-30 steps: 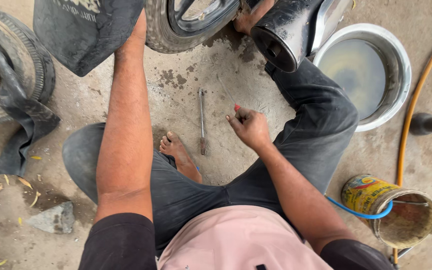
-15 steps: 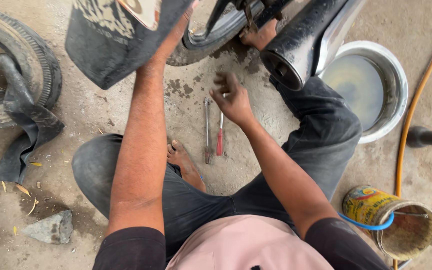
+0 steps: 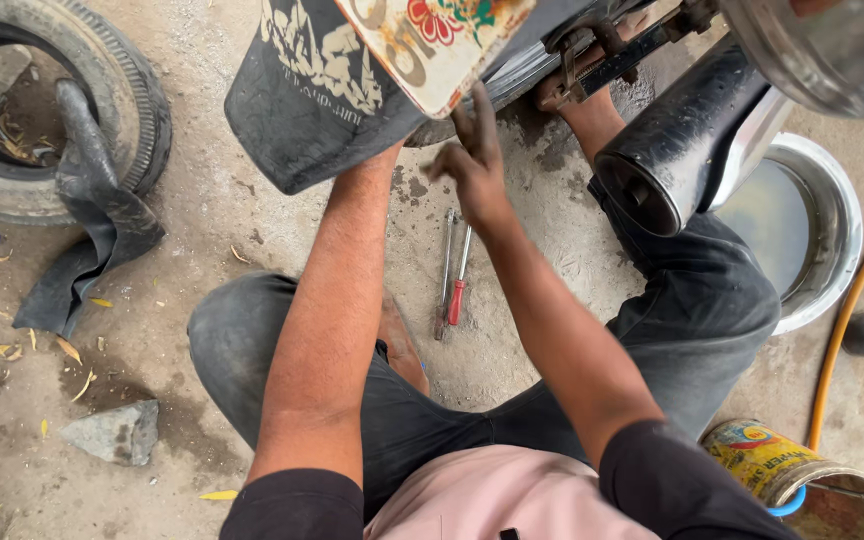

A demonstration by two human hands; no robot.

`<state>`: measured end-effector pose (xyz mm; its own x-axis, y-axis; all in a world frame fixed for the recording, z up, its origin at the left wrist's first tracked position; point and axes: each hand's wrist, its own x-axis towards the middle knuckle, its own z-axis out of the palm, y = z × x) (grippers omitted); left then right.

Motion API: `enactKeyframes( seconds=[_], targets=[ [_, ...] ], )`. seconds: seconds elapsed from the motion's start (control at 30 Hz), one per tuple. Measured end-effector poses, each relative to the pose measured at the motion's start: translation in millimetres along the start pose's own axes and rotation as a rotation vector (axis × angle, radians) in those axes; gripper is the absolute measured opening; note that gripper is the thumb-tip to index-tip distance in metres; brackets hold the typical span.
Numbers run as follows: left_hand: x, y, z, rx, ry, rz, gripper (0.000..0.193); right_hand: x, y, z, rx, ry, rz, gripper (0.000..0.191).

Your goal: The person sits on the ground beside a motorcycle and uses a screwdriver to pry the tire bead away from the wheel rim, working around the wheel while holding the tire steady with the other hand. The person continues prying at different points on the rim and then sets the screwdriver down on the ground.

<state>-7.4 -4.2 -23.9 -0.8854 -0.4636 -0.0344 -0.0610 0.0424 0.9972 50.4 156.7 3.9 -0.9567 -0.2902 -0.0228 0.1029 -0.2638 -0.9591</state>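
Wheel (image 3: 512, 80): top centre, mostly hidden behind black mudflap (image 3: 312, 100) and painted plate (image 3: 432, 40); raised just above the ground.
Right hand (image 3: 472, 160): fingers loosely spread, dark with grease, lifted toward the wheel rim; holding nothing.
Left hand: hidden behind the mudflap; grip impossible to tell.
Tools: screwdriver with red handle (image 3: 457, 290) and spanner (image 3: 444, 275) side by side on the ground, between the knees.
Exhaust pipe (image 3: 682, 150): black, just right of the right forearm.
Risk: likely finger pinch at rim or chain; possibly kneeling on loose tools.
Ground: rough, stained concrete (image 3: 212, 230).
Surroundings: old tyre (image 3: 142, 100) with loose tube, stone (image 3: 112, 432), water basin (image 3: 832, 220), paint tin (image 3: 782, 465), yellow hose (image 3: 852, 320).
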Motion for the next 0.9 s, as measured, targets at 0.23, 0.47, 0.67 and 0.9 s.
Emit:
enactKeyframes(
  seconds=[0.23, 0.47, 0.67, 0.9],
  targets=[
    [-3, 1, -2, -0.005, -0.021, -0.007, 0.07, 35, 15, -8, -0.133, 0.092, 0.206, 0.065],
    [-9, 13, -6, -0.006, -0.098, 0.03, 0.069, 18, 34, -11, -0.076, 0.27, -0.154, 0.082],
    [-11, 17, -9, -0.009, -0.111, 0.04, 0.067, 22, 21, -2, -0.333, 0.187, 0.159, 0.091],
    [-11, 15, -11, -0.019, -0.056, 0.019, 0.066, 22, 36, 1, -0.265, 0.217, -0.018, 0.096]
  ],
)
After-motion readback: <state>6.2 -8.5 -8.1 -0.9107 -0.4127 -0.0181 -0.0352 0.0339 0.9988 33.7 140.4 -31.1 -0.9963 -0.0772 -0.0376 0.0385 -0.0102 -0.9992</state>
